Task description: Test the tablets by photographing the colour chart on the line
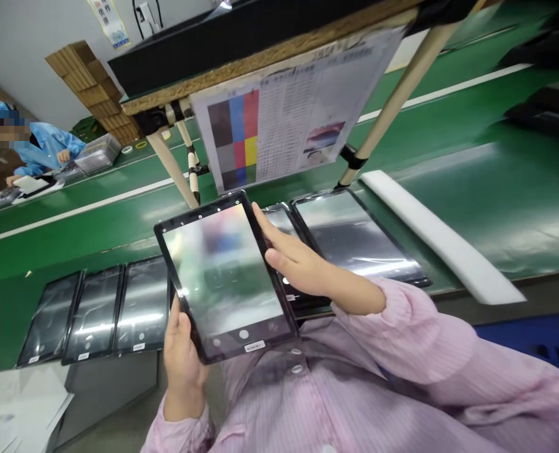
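I hold a black tablet [225, 277] up in front of me; its lit screen shows a blurred camera picture. My left hand [181, 352] grips its lower left corner, thumb on the front bezel. My right hand [298, 264] lies along the right edge, fingers stretched up the side and thumb near the bezel, steadying the tablet. A printed colour test chart [289, 113] hangs from the shelf frame just beyond the tablet.
Three dark tablets [95, 314] lie side by side on the green belt [496, 189] at left, two more tablets [355, 236] at right. A white foam strip [440, 242] lies on the belt. A person in blue [43, 151] works at far left. White sheets [19, 402] sit lower left.
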Tool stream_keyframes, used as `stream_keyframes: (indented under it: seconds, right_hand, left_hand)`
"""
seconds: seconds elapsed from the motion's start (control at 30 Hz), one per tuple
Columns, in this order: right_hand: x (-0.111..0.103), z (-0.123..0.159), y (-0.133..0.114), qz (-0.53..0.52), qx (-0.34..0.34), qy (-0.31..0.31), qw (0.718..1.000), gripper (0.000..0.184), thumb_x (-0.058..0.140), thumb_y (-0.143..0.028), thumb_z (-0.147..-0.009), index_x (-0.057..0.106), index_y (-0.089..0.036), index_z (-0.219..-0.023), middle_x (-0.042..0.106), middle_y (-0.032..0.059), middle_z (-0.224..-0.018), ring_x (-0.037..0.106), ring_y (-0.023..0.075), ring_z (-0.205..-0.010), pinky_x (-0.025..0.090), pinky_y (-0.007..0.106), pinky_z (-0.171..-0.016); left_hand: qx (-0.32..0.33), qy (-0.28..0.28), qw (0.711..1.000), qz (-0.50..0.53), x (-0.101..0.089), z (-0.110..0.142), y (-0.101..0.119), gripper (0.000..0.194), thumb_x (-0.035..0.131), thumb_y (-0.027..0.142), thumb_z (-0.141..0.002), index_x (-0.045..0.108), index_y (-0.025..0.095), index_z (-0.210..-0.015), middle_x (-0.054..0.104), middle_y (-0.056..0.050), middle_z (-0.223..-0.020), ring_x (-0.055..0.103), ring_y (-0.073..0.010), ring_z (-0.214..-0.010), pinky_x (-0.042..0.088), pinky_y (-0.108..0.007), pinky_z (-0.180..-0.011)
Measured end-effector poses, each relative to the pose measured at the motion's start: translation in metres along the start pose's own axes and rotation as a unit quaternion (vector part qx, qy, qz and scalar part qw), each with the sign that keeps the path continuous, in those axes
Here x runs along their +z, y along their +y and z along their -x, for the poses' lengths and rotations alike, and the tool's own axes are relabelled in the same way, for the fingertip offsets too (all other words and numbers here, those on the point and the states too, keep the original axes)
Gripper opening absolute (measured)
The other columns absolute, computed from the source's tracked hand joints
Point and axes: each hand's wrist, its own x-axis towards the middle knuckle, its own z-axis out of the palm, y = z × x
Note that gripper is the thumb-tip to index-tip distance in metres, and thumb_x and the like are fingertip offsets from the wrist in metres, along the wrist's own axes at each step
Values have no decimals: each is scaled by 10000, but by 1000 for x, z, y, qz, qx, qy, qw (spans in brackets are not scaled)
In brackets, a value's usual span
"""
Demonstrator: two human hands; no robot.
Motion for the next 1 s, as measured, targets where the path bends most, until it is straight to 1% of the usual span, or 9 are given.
stream_keyframes:
  seconds: [0.1,0.17,0.27,0.4,0.53,0.63,0.77,0.87,1.0]
  right_hand:
    - [-22,-17,20,79,91,0,993,811,253,-627,-1009,-49,-181,-1616,290,116,-1611,394,236,-1446,334,455,-1190]
    - [-43,-32,37,215,195,-14,957,691,273,-548,-1027,254,-152,-1592,379,116,-1571,388,248,-1447,317,438,-1197]
    - [-66,-50,65,340,303,-63,888,531,326,-460,-1025,659,-145,-1294,475,135,-1501,411,341,-1411,315,537,-1158]
    - [-70,-68,94,354,344,-71,867,457,420,-423,-995,748,-105,-992,581,195,-1354,452,401,-1339,259,635,-1110]
    - [-70,-78,100,321,379,-41,867,499,419,-464,-991,689,-81,-818,636,229,-1179,556,376,-1199,343,567,-1046]
    - [-78,-72,89,269,378,16,886,523,372,-519,-997,627,-116,-784,640,195,-1091,586,330,-1114,401,461,-988]
    - [-83,-43,66,148,333,82,927,527,290,-615,-995,573,-176,-928,615,91,-931,572,227,-961,447,333,-860]
    - [-75,-20,55,43,296,114,947,497,290,-648,-979,521,-213,-1045,559,34,-887,526,182,-864,453,308,-806]
    - [-56,6,49,-77,252,173,949,508,439,-704,-895,507,-216,-1018,505,10,-890,477,164,-863,436,314,-845]
  left_hand:
    - [-22,24,998,-47,-13,-17,19,546,788,439,-765,680,266,-1271,716,-78,-1250,715,-206,-1034,579,-279,-861]
    - [-32,33,996,-70,-20,-34,25,532,762,380,-791,662,253,-1297,737,-78,-1199,728,-196,-980,575,-299,-881]
    - [-46,28,991,-120,-25,-63,19,525,709,331,-822,633,235,-1332,758,-86,-1120,740,-203,-912,568,-365,-915]
    - [6,1,967,-256,-19,-90,5,525,579,365,-884,596,153,-1364,746,-148,-1104,723,-253,-980,537,-447,-962]
    - [139,68,926,-344,-22,-74,6,560,567,418,-875,569,161,-1372,586,-171,-1387,505,-301,-1330,356,-491,-1141]
    - [257,43,849,-460,-32,-29,-7,477,595,537,-844,681,172,-1139,666,-159,-1191,581,-328,-1166,432,-495,-1034]
    - [-103,-234,914,-315,-24,28,-56,538,612,665,-829,719,178,-1034,741,-119,-898,683,-248,-795,533,-381,-744]
    - [-299,-218,928,-34,1,38,-84,584,783,646,-692,723,184,-1044,738,-147,-1107,694,-280,-1033,541,-383,-870]
    - [-349,-193,906,140,23,33,-90,338,787,482,-775,752,202,-961,746,-104,-1105,706,-247,-1014,519,-403,-967]
